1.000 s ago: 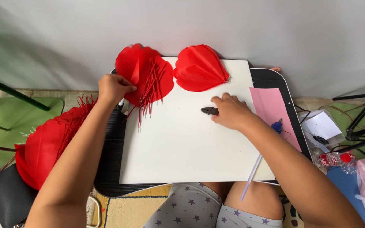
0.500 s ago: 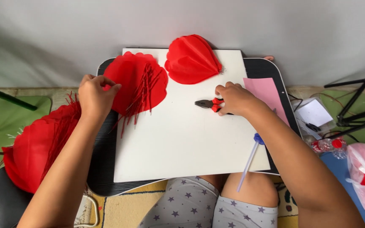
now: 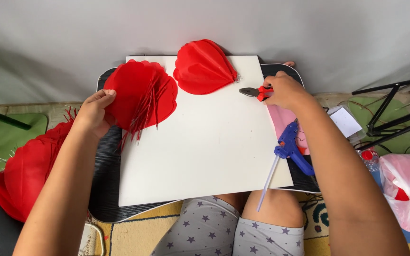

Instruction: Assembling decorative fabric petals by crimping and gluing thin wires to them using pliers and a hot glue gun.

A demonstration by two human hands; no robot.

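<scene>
My left hand (image 3: 96,114) grips the left edge of a red paper petal piece (image 3: 141,92) with thin red wire stems fanning down over the white board (image 3: 205,151). A second red folded paper piece (image 3: 204,67) lies at the board's top middle. My right hand (image 3: 285,90) holds red-handled pliers (image 3: 256,92) at the board's right edge, jaws pointing left toward that second piece. A blue glue gun (image 3: 293,147) with a clear glue stick lies under my right forearm.
The board rests on a dark lap table (image 3: 105,189). Pink paper (image 3: 281,121) lies at its right. A pile of red paper pieces (image 3: 24,170) sits to the left over a green mat (image 3: 1,137). A pink plastic bag (image 3: 406,189) and black stand legs (image 3: 390,109) are at right.
My right hand has picked up the pliers and moved right and up to the board's edge. My left hand drew the wired petal piece left and lower.
</scene>
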